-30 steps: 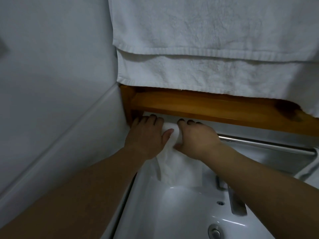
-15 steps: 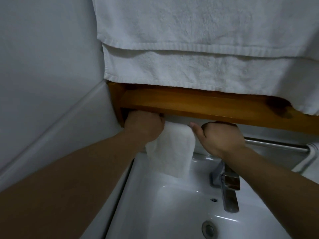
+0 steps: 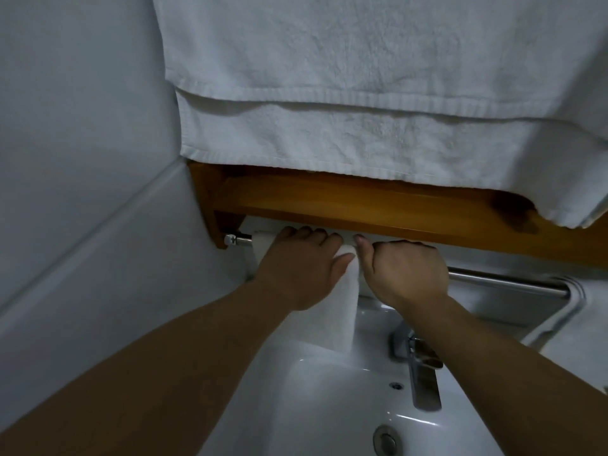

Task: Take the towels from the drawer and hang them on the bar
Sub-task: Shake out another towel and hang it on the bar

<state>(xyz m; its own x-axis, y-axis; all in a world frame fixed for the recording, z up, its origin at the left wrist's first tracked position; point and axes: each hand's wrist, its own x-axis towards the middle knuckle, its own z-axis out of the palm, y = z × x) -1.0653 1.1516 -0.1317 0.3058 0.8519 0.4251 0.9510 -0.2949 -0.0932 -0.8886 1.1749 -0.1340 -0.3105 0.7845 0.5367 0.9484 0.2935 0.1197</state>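
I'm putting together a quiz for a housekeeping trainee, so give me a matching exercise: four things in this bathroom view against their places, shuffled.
Things:
1. small towel
2. large towel
3. tap
4. wooden shelf

Places:
a. stands at the rear of the basin
b. hangs highest, covering the shelf's upper part
c. draped over the metal bar
d. between the large towel and the bar

Pairs: 1-c, 2-b, 3-a, 4-d
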